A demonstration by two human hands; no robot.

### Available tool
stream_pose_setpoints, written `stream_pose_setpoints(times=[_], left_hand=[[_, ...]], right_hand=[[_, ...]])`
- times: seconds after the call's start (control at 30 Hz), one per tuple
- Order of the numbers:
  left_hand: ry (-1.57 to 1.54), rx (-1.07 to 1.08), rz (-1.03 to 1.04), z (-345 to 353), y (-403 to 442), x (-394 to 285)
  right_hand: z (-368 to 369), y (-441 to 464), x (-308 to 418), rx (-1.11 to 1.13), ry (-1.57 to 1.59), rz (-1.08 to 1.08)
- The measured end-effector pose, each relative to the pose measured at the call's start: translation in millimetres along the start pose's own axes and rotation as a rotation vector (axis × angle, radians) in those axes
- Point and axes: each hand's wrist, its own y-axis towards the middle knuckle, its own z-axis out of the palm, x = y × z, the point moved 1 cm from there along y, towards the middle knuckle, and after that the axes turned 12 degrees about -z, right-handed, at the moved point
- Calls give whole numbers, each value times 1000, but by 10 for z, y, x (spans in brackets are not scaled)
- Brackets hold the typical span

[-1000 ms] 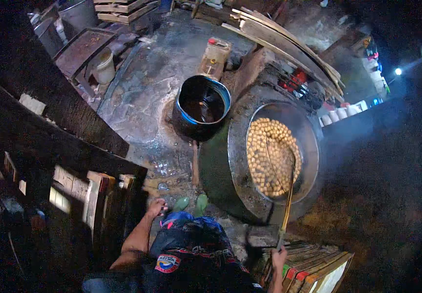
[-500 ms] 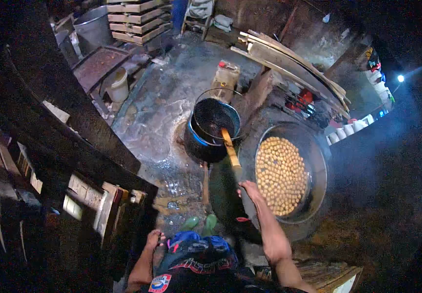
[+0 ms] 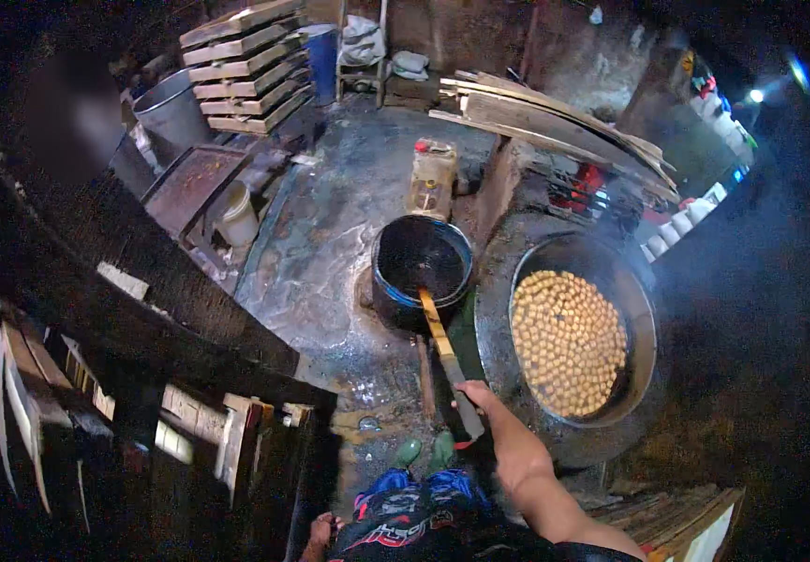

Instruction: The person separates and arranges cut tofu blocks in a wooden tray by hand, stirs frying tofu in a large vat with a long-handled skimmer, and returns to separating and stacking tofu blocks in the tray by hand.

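Reaching bucket rim (image 3: 393,298), handle (image 3: 440,342) fully clasped by right hand (image 3: 476,395); left hand (image 3: 326,526) half-curled, empty; floor (image 3: 306,281) stretches leftward

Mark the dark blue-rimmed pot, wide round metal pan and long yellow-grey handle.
Dark blue-rimmed pot (image 3: 399,307): head view, outer front wall.
Wide round metal pan (image 3: 633,311): head view, bare inner wall.
Long yellow-grey handle (image 3: 447,356): head view, middle of its length.
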Motion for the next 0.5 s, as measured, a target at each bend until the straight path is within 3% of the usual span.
stream_pose_setpoints(times=[0.07, 0.13, 0.2, 0.23, 0.3, 0.33, 0.37, 0.47, 0.5], left_hand=[[0, 60, -28, 25, -16, -175], [24, 154, -95, 3, 119, -409], [20, 327, -158, 82, 242, -667], [28, 410, -210, 144, 327, -825], [87, 210, -234, 471, 210, -1304], [114, 111, -251, 770, -4, -1659], [258, 130, -151, 989, -35, -1868], [617, 555, 127, 1156, 1033, -2387], [689, 306, -44, 1455, 836, -2608]], right_hand=[[-239, 216, -306, 80, -429, -135], [-263, -53, -247, -9, -413, -105], [-236, -379, -78, -113, -839, -366], [-246, -528, -20, -70, -817, -386], [-230, -646, -215, -124, -458, -196], [-349, -339, -630, -108, -457, -269], [-153, -1004, -198, -232, -538, -309], [-95, -1411, -496, -659, -545, -572], [-63, -1639, -640, -775, -402, -542]])
